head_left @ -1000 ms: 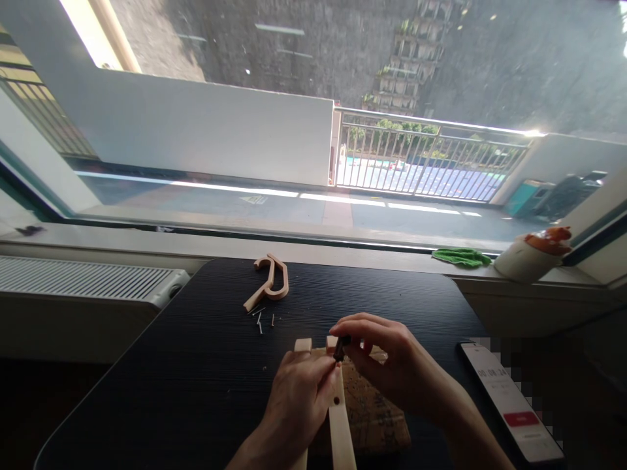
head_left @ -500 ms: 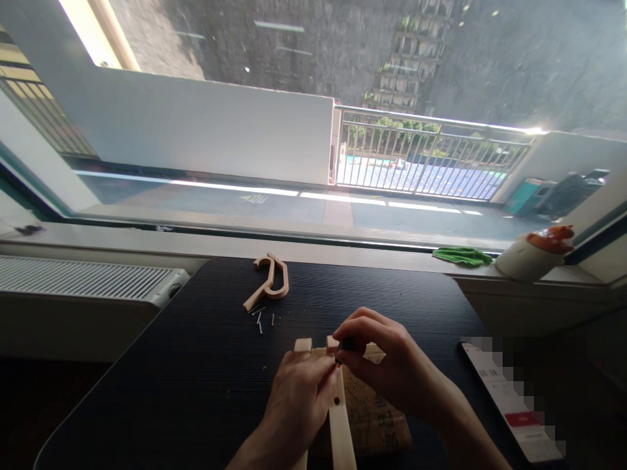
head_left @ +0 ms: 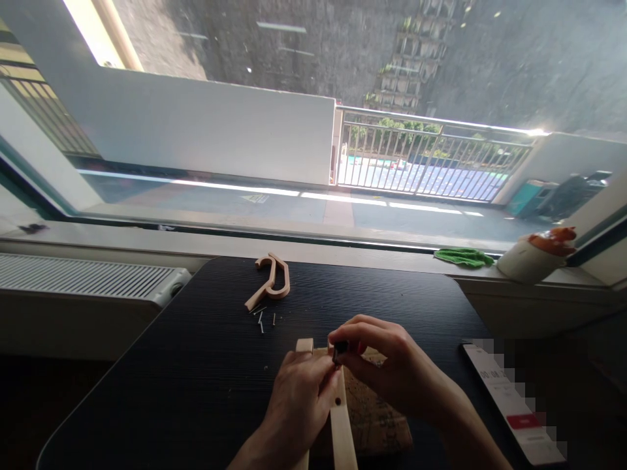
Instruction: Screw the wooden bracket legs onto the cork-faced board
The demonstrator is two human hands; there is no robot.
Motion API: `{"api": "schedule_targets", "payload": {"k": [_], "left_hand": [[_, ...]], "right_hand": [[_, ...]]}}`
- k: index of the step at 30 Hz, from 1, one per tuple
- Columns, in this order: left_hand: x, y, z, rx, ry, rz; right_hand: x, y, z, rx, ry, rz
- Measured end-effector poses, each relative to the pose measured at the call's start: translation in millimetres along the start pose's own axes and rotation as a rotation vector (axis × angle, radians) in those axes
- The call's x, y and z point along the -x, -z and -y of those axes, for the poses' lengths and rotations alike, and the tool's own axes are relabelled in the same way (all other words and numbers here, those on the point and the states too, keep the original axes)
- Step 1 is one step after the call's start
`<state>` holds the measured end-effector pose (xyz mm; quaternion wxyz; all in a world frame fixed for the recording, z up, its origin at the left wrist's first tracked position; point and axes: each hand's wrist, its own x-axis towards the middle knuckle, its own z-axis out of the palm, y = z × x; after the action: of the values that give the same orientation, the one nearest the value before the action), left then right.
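Note:
My right hand (head_left: 385, 352) is closed, thumb and fingers pinching a small dark-handled tool (head_left: 339, 350), perhaps a stubby screwdriver. The tool's lower end meets the top of a pale wooden strip (head_left: 343, 431), just above a round dark hole in it. Closed over the wooden strip from the left is my left hand (head_left: 298, 391), its fingertips mostly hidden and its thumb close to the tool. A second wooden end (head_left: 304, 345) pokes out beyond the left knuckles. Beneath the wood lies a worn brown board (head_left: 375, 424) with dark printed marks.
Two curved wooden pieces (head_left: 280, 287) lie toward the back of the black table (head_left: 161, 378), several screws (head_left: 261, 321) beside them. A phone (head_left: 514, 405) lies at the right. On the sill are a green cloth (head_left: 464, 256) and a white pot (head_left: 526, 261). A radiator (head_left: 88, 274) stands left.
My right fingers have shifted slightly on the tool, with the knuckles a little lower and more of its dark handle showing. The left hand stays on the wood.

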<state>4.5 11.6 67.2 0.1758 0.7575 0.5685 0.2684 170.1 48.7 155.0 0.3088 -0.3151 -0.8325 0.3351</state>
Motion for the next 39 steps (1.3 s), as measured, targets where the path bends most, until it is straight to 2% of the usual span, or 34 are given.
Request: {"api": "schedule_targets", "payload": {"k": [8, 16, 30, 39], "left_hand": [[2.0, -3.2, 2.7, 0.013, 0.005, -0.022], [1.9, -0.4, 0.5, 0.021, 0.014, 0.007], [1.3, -1.2, 1.5, 0.0, 0.032, 0.024], [0.8, 0.4, -0.4, -0.024, 0.019, 0.032]], "right_hand": [[1.1, -1.5, -3.5, 0.031, -0.051, -0.033], [1.7, 0.0, 1.0, -0.037, 0.038, -0.019], [1.4, -2.7, -6.2, 0.019, -0.046, -0.082], [3.0, -1.9, -2.5, -0.013, -0.007, -0.011]]}}
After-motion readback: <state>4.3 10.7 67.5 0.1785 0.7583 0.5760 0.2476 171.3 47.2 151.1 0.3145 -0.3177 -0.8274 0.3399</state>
